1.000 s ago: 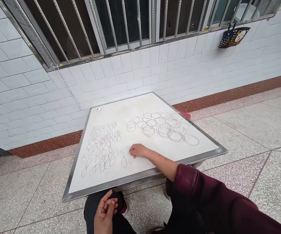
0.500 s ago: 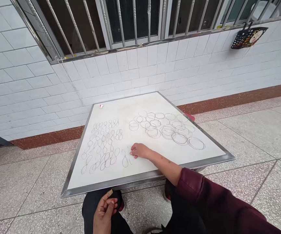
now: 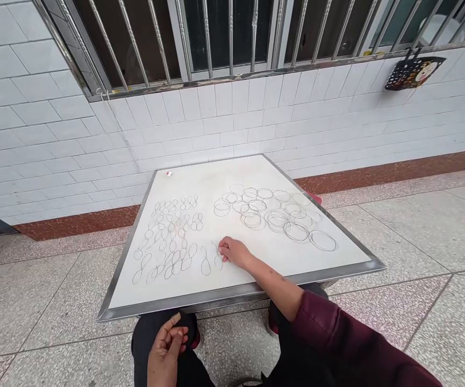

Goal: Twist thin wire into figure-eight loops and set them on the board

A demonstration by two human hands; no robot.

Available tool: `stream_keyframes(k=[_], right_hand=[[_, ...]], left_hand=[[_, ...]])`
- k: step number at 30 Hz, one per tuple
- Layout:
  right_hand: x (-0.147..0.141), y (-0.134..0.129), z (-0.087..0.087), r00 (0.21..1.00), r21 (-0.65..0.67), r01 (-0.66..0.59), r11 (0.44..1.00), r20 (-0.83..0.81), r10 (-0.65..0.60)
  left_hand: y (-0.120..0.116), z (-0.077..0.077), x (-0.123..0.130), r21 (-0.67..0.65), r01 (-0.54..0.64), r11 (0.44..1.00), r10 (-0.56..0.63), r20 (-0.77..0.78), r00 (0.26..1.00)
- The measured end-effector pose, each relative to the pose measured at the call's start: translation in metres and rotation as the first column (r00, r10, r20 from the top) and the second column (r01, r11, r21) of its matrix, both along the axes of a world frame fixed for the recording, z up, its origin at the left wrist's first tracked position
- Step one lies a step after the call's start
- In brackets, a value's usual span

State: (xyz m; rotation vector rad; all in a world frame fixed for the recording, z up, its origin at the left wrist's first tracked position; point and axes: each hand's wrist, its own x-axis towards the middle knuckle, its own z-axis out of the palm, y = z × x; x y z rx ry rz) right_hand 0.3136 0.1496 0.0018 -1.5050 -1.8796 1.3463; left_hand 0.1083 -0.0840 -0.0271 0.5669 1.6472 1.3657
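Note:
My right hand [image 3: 234,252] rests on a white drawing board [image 3: 232,285], its fingers pinched around a thin pencil [image 3: 216,252] that is mostly hidden. Its tip is at a fresh loop beside a teardrop-shaped loop [image 3: 205,262]. Rows of small figure-eight loops [image 3: 167,242] cover the board's left half, and overlapping pencil circles [image 3: 264,212] fill its right half. My left hand [image 3: 166,344] hangs below the board's near edge above my dark trousers, fingers loosely curled around nothing visible. A tiny white and red scrap [image 3: 169,174] lies near the far corner.
The board has a steel rim [image 3: 200,299] and stands against a white tiled wall [image 3: 200,123] under a barred window [image 3: 232,37]. A patterned basket [image 3: 414,72] hangs at the right. A red object [image 3: 315,198] shows behind the board's right edge, above a speckled tile floor [image 3: 417,236].
My right hand has shifted slightly rightward on the board, and the stroke beneath it looks longer. The whole view has tilted a little. My left hand has barely moved.

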Motion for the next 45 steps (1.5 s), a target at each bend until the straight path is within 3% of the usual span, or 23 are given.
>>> stream_keyframes(k=[9,19,23,25,26,28,31,34,39,45], right_hand=[[-0.011,-0.020,0.006,0.984,0.177,0.006,0.984,0.171,-0.037],[-0.019,-0.030,0.011,0.978,0.245,0.039,0.969,0.189,-0.088],[-0.011,-0.039,0.016,0.995,0.203,0.046,0.978,0.080,-0.064],[-0.008,-0.051,0.021,0.997,0.112,0.025,0.993,-0.078,-0.017],[-0.007,-0.059,0.024,0.972,0.013,0.011,1.000,-0.236,-0.008],[-0.006,-0.076,0.032,0.845,-0.197,-0.077,0.977,-0.534,-0.041],[-0.009,-0.098,0.041,0.685,-0.340,-0.194,0.920,-0.719,-0.121],[-0.013,-0.110,0.042,0.641,-0.360,-0.221,0.906,-0.754,-0.143],[-0.016,-0.114,0.033,0.677,-0.327,-0.189,0.926,-0.726,-0.119],[-0.010,-0.116,0.040,0.681,-0.146,-0.158,0.977,-0.732,0.001]], left_hand=[[0.000,-0.007,-0.001,-0.020,0.008,1.000,-0.008,-0.010,1.000],[0.003,0.019,0.010,0.064,0.041,0.997,-0.038,-0.039,0.999],[0.021,0.044,0.018,0.136,0.036,0.990,-0.031,-0.037,0.999],[0.036,0.059,0.025,0.165,0.035,0.986,-0.027,-0.047,0.999],[0.043,0.066,0.030,0.189,0.045,0.981,-0.037,-0.043,0.998],[0.057,0.078,0.041,0.237,0.068,0.969,-0.070,0.000,0.998],[0.068,0.086,0.056,0.283,0.093,0.955,-0.127,0.104,0.986],[0.065,0.087,0.063,0.267,0.065,0.961,-0.118,0.186,0.975],[0.056,0.088,0.060,0.227,0.068,0.972,-0.117,0.208,0.971],[0.051,0.090,0.061,0.204,0.109,0.973,-0.152,0.211,0.966]])
